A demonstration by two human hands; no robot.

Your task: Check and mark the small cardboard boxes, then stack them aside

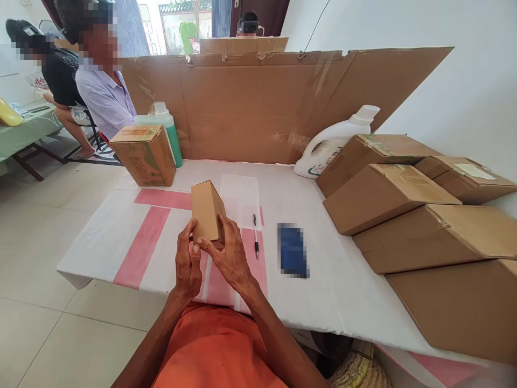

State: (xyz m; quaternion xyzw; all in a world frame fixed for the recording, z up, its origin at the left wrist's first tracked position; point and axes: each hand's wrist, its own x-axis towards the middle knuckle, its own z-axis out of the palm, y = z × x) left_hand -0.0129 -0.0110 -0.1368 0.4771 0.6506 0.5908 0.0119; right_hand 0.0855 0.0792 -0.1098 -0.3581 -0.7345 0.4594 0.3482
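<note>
A small plain cardboard box (pixel 207 207) is held between my two hands over the near part of the table. My left hand (pixel 188 264) grips its left side and lower edge, with the thumb at the near corner. My right hand (pixel 230 253) is on the right side, its thumb along the near bottom edge and its fingers wrapped around the side. To the right of the box lies a pen (pixel 256 237) with a black grip. Farther right is a dark blue item (pixel 292 250), blurred out, so its kind cannot be made out.
Several cardboard boxes (pixel 404 237) are stacked along the right. A white jug (pixel 335 140) leans behind them. At back left stand a printed carton (pixel 143 153) and a green-liquid bottle (pixel 173 140). A tall cardboard panel (pixel 242 108) borders the table (pixel 315 307). Other people sit beyond.
</note>
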